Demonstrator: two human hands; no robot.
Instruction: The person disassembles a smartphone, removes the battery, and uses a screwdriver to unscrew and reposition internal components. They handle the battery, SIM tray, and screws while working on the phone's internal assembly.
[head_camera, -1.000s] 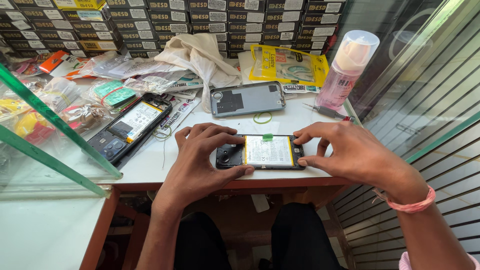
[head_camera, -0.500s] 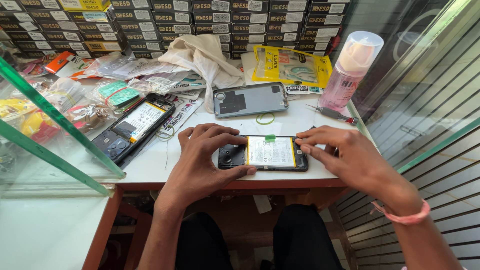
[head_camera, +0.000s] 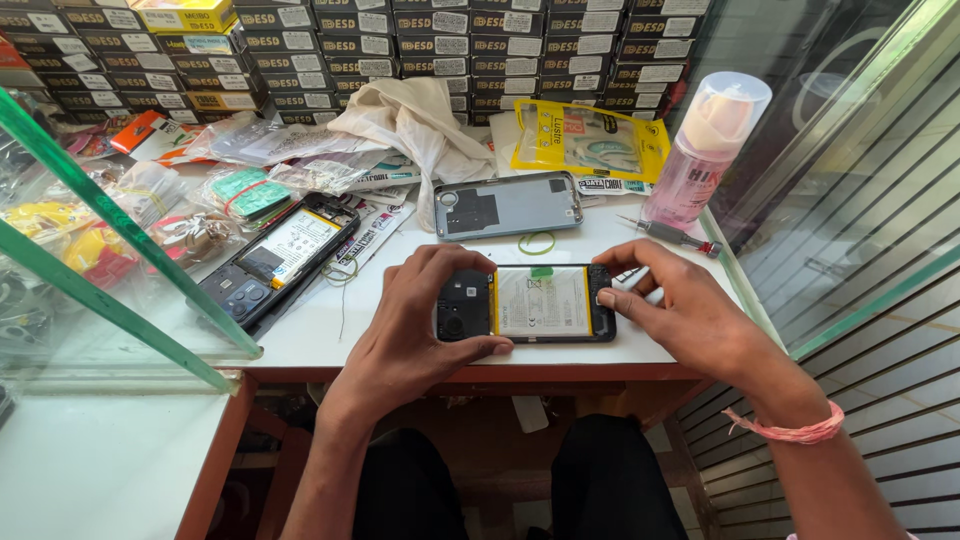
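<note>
1. Head view looks down on a white workbench (head_camera: 600, 225), where an opened phone (head_camera: 525, 302) lies at the near edge between both hands, its back off and its white battery (head_camera: 543, 300) seated and showing.
2. Left hand (head_camera: 425, 320) grasps the phone's left end, thumb on the near edge and fingers curled over the far edge.
3. Right hand (head_camera: 680, 305) has its fingertips pressed on the phone's right end, apparently pinching a small pale piece; what it is cannot be told.
4. Progress, as I judge it: the phone is stripped open; the grey back cover (head_camera: 508, 205), just beyond it, is not refitted.
5. Count: two opened phones, the second (head_camera: 275, 258) far left; one loose back cover; one screwdriver (head_camera: 668, 233); one pink bottle (head_camera: 705, 150); one yellow packet (head_camera: 590, 140); one white cloth (head_camera: 410, 120).
</note>
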